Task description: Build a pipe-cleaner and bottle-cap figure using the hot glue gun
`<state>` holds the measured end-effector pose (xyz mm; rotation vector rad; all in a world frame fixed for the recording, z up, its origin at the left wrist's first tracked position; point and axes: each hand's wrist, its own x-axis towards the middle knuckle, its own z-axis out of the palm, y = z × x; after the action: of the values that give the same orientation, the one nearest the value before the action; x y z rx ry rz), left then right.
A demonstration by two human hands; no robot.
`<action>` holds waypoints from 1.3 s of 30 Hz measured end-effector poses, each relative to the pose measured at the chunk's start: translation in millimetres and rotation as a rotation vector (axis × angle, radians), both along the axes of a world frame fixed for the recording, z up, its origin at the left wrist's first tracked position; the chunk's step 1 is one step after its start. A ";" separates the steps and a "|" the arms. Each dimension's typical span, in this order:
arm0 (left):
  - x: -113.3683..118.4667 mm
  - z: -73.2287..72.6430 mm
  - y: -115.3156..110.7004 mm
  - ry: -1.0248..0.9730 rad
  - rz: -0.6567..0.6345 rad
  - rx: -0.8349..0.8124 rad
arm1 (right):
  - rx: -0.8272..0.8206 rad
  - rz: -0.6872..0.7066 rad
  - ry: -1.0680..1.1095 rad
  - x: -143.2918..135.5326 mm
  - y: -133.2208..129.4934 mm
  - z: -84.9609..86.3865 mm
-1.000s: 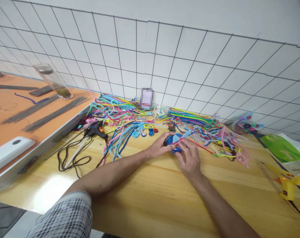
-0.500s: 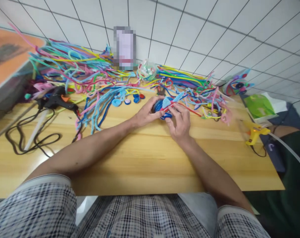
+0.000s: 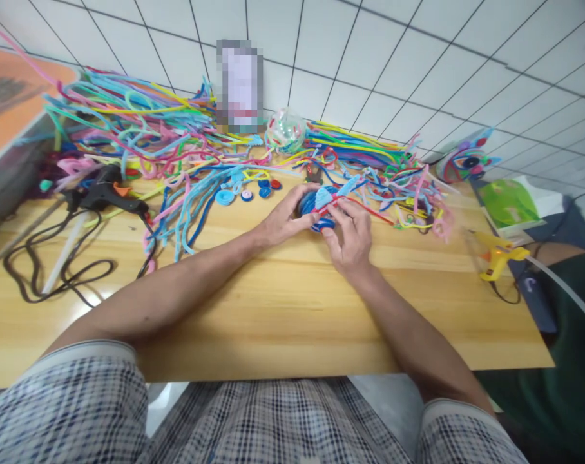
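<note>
Between my hands, over the middle of the table, is a rounded blue pipe-cleaner craft (image 3: 308, 203) with a light blue pointed piece on top. My left hand (image 3: 292, 216) curls round its left side, thumb in front. My right hand (image 3: 350, 232) closes on its right side, fingers pressing a red pipe cleaner (image 3: 370, 211) that runs along the blue body and trails out to the right. Fingers cover much of the craft's front. Just left of my hands lie several small pipe-cleaner coils (image 3: 264, 187) in blue, red and light blue.
Loose pipe cleaners (image 3: 142, 122) heap along the tiled wall, beside a clear ball (image 3: 286, 130) and a blurred-out upright rectangle (image 3: 240, 84). A black glue gun (image 3: 106, 193) with its cord lies left. A yellow glue gun (image 3: 500, 258) is at the right edge, near a person's dark green clothing (image 3: 573, 348).
The view has shifted slightly. Both hands keep their hold on the blue craft, with hardly any movement of the fingers.
</note>
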<state>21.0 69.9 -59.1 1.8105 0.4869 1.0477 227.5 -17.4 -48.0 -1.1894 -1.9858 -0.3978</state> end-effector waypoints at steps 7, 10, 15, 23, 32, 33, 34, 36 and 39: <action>-0.6 0.4 -0.6 0.004 0.012 0.020 | -0.030 0.020 0.039 -0.2 -0.4 -0.7; 0.0 -1.0 0.0 -0.006 0.004 -0.005 | -0.022 0.033 0.042 -0.1 0.2 -0.8; 1.1 1.4 -1.9 0.002 0.024 0.003 | -0.016 0.034 0.043 0.2 0.4 -0.9; 0.5 5.9 -3.9 0.013 0.009 -0.023 | 0.005 0.037 0.100 -2.7 -0.9 -0.7; -1.2 6.6 -4.9 0.004 -0.002 -0.042 | 0.009 0.044 0.069 -0.4 -1.2 1.0; -1.3 6.0 -4.4 0.005 -0.002 -0.039 | 0.004 0.042 0.069 -0.5 -1.3 1.0; -1.1 5.3 -4.0 0.007 0.001 -0.032 | -0.004 0.038 0.069 -0.6 -1.3 0.8; -0.6 4.3 -3.4 0.012 0.010 -0.014 | -0.022 0.031 0.075 -1.1 -1.5 0.3; -0.4 4.8 -3.9 0.015 0.014 -0.003 | -0.038 0.029 0.097 -1.8 -1.6 -0.6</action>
<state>20.7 66.0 -54.3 1.8157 0.5107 1.0437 225.7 -18.9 -48.6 -1.1801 -1.9319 -0.2842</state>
